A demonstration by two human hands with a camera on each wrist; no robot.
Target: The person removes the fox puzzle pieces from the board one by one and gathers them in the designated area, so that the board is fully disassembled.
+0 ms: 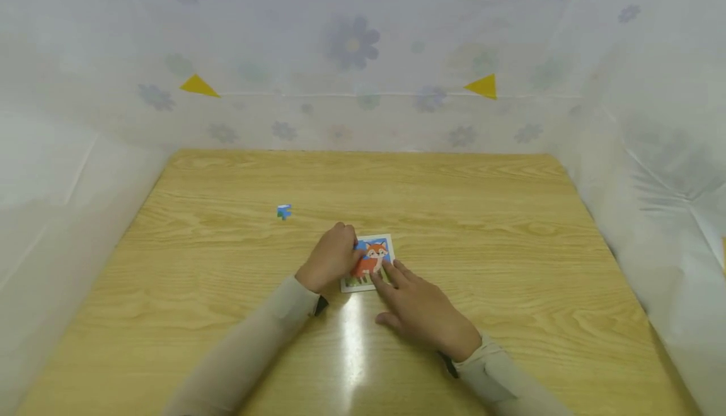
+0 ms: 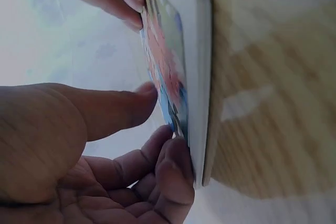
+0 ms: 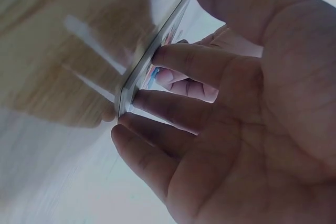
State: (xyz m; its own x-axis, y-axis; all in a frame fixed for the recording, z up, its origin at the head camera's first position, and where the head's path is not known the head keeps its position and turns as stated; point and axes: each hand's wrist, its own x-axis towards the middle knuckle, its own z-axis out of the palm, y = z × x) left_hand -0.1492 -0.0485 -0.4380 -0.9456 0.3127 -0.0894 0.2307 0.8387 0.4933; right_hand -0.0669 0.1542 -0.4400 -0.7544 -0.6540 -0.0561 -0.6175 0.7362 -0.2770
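White sheeting (image 1: 283, 31) printed with faint flowers walls in the wood-grained table (image 1: 510, 265), two yellow triangles (image 1: 198, 87) stand out at the back, and down in front of the person sits the fox jigsaw (image 1: 376, 252) in its white frame (image 2: 195, 82). Its left side is the hard part to see: the left hand (image 1: 330, 257) covers it from the head view, and the side-on left wrist view leaves the detail blurred. Here the thumb (image 2: 140, 100) lies over the picture's face, the other fingers curl in at the frame's edge — whether they pinch a piece, nobody can tell from here.

Across to the right hand (image 1: 428, 309), spread open and gripping nothing: index and middle fingertips rest on the jigsaw's lower right, thumb well clear of it. The fox jigsaw lies between the two hands, its face partly under the fingertips. Farther back to the left, a small blue loose piece (image 1: 284, 212) lies apart from both — and both sleeves (image 1: 249, 346) run out of frame below.
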